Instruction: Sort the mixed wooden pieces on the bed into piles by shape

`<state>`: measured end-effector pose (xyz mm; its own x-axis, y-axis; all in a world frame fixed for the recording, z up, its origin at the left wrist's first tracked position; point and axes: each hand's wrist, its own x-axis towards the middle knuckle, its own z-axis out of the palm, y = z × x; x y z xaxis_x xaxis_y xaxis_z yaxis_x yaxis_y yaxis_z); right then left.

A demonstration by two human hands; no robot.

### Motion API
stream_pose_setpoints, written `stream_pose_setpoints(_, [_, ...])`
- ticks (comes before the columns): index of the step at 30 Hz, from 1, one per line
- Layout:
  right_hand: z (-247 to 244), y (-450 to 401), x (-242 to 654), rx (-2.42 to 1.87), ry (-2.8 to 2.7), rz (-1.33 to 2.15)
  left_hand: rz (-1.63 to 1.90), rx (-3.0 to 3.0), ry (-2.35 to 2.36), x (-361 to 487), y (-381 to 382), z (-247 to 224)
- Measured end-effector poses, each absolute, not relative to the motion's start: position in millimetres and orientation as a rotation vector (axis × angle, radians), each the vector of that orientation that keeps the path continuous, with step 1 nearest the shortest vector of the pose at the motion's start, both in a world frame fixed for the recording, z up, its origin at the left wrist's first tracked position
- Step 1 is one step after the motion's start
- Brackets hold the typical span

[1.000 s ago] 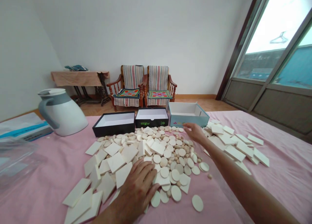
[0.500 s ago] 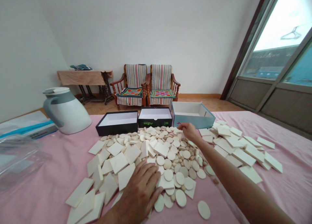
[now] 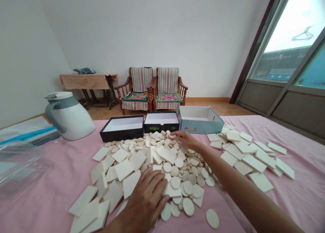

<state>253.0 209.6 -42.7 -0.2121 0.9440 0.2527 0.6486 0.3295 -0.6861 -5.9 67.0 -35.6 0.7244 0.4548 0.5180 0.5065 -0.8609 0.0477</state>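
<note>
A wide pile of pale round discs [image 3: 188,187] and square tiles [image 3: 124,169] lies on the pink cloth. My left hand [image 3: 149,195] rests flat on the near part of the pile, fingers spread a little, with nothing visible in it. At the far edge of the pile, my right hand [image 3: 186,139] reaches over the small discs with its fingers stretched to the left; its fingertips touch discs near the middle box. A separate heap of rectangular tiles [image 3: 254,160] lies to the right of my right forearm.
Behind the pile stand a black box [image 3: 122,136], a second black box [image 3: 161,127] and a light blue box [image 3: 201,126], all open-topped. A white and grey jug [image 3: 76,119] and clear plastic packaging [image 3: 20,162] are at the left. Two chairs [image 3: 167,80] stand beyond.
My right hand has moved left along the far edge of the pile, away from the light blue box's front, and its fingers have stretched out. My left hand has stayed in place.
</note>
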Motion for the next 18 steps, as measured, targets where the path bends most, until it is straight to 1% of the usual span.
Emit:
stream_pose_setpoints(2, [-38, 208, 263, -1.428, -1.883, 0.562, -0.801, -2.832, -0.794, -7, 67, -37])
stream_pose_setpoints(6, [-42, 199, 293, -1.920, -1.781, 0.325, -0.787, -2.853, -0.805, -8, 68, -40])
stream_pose_setpoints(8, [-49, 191, 300, -2.023, -1.783, 0.294, -0.758, -2.870, -0.811, -8, 68, -40])
stream_pose_setpoints(13, [-60, 180, 280, -2.004, -1.866, 0.337, -0.730, -2.879, -0.789, -7, 67, -35])
stream_pose_setpoints(18, [-44, 181, 248, -1.822, -1.995, 0.367, -0.799, -2.849, -0.803, -6, 67, -35])
